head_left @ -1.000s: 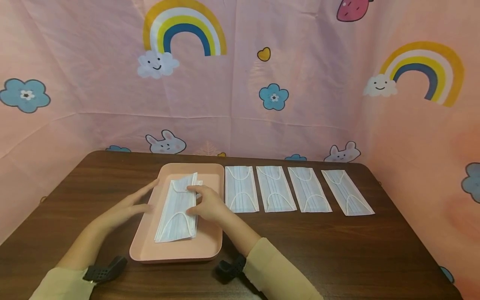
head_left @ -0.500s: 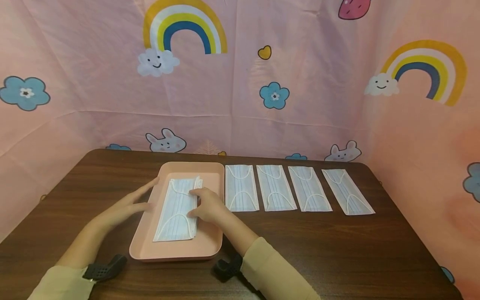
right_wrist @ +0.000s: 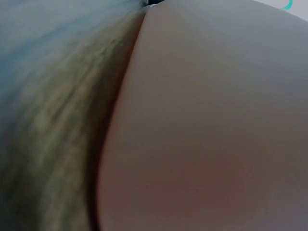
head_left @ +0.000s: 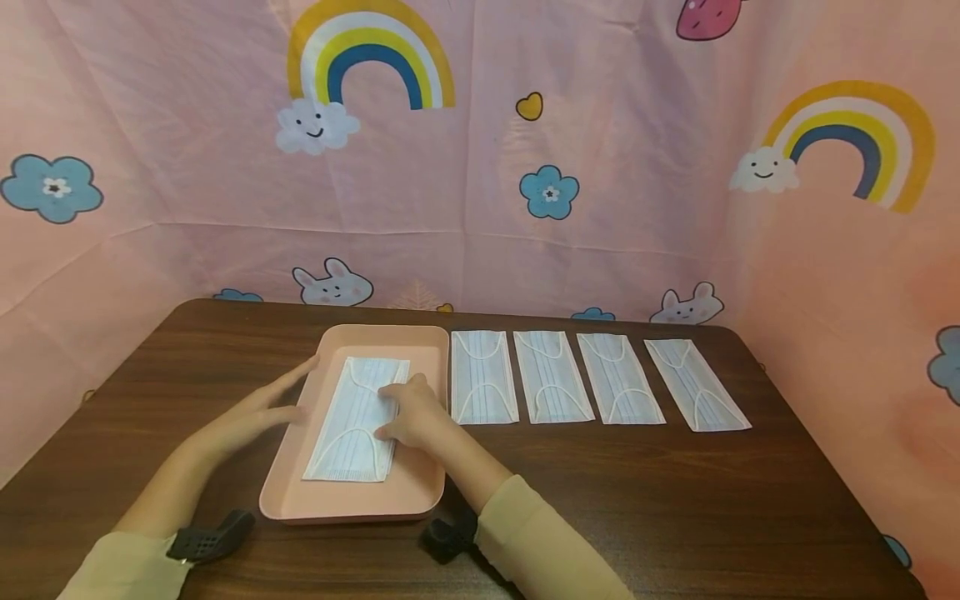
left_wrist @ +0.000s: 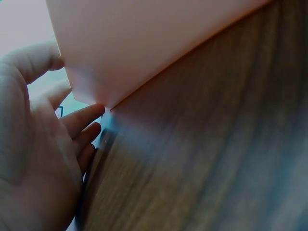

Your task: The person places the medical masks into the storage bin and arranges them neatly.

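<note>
mask (head_left: 352,421) in pink tray (head_left: 427,492), long axis 12–6ish, tilted toward 1 | right hand (head_left: 411,414) pressing it flat-fingered | left hand (head_left: 258,410) spread on tray's 9 edge

Pink tray (head_left: 352,500), white masks (head_left: 551,377) (pleated), dark woodgrain table (head_left: 675,500).

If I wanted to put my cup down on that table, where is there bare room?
The near right of the table, in front of the four masks, is bare wood. So is the far left corner, beyond the left hand. It is crowded at the pink tray, where the right hand presses a mask.
</note>
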A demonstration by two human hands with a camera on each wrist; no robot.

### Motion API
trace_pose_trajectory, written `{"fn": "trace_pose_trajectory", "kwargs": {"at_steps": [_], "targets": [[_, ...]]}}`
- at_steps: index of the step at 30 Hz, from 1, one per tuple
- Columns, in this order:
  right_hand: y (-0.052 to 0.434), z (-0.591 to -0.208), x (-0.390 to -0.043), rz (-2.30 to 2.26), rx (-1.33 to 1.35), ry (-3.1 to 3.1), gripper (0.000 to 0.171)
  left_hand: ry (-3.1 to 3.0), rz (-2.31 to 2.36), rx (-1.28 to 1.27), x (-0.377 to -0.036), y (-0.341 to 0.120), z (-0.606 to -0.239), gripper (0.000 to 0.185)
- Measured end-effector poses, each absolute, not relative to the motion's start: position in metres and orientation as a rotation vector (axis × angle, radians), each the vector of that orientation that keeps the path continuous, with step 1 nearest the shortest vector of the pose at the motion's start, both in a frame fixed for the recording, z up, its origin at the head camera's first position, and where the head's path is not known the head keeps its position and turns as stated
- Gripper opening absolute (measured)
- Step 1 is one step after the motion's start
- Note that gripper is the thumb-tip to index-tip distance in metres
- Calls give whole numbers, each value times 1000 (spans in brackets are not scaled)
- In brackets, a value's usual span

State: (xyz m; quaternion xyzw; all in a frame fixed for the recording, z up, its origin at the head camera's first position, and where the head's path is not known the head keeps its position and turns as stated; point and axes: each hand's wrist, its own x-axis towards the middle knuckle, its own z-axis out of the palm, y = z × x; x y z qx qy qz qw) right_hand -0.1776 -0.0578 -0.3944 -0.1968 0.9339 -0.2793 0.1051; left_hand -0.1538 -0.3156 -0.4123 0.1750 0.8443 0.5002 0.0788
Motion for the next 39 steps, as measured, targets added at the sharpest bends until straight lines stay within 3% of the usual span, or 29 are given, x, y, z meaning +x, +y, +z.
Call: {"fn": "trace_pose_trajectory", "kwargs": {"at_steps": [12, 39], "targets": [[-51, -386, -177, -940, -539, 2703, 63, 2552, 1460, 506, -154, -315, -411, 75], [12, -362, -163, -1442, -1080, 2601, 42, 2547, 1473, 527, -152, -313, -410, 74]]}}
